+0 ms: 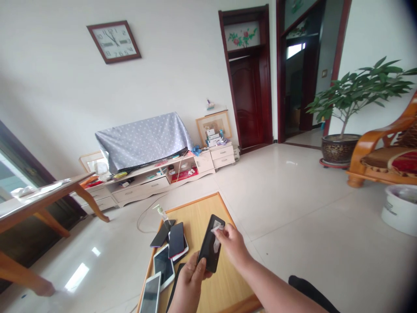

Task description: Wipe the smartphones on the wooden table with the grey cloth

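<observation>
Black and glossy, the phone (211, 243) was held upright over a low wooden table (198, 208), its lower edge gripped by the fingers of the left hand (190, 278). The right hand (232, 242) pinched a small white wipe (216, 226) against the screen near its top (fingers pressed together on it). Just left of the hands, more phones (167, 252) lay on the table, some overlapping, beside a small spray bottle (161, 212). Farther off stood a cabinet (156, 180) bearing something under spotted cloth (143, 139), and a potted plant (348, 117).
</observation>
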Tool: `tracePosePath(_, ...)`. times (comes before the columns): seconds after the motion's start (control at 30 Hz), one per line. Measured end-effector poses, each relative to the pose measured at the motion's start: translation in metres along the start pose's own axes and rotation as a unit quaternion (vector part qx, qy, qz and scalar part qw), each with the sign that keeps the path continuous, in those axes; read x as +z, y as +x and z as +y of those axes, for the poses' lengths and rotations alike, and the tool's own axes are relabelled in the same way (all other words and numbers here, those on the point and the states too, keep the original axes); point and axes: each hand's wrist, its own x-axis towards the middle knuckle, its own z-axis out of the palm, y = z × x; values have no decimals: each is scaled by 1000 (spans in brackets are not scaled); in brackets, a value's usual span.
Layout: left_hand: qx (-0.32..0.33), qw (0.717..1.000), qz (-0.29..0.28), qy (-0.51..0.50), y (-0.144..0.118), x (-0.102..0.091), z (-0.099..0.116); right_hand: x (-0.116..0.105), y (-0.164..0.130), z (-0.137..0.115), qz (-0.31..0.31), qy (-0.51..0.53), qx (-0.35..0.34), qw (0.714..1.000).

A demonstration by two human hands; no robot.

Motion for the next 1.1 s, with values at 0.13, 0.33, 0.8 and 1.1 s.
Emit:
tracePosePath(0.13, 75, 991, -22, 105, 4, 1, -5, 17, -33, -2, -80, 1, -17, 997)
tracePosePath(0.33, 120, 962, -34, 243, -2, 2, -3, 8, -9, -12, -18, 92, 18, 995)
tracePosePath(0.8, -18, 996, 17, -87, -3, 5, -6, -13, 24, -2, -21, 244, 186, 952)
tracePosePath(1.1, -29, 963, 57, -263, 14, 1, -9, 16, -34, -9, -162, 162, 152, 962)
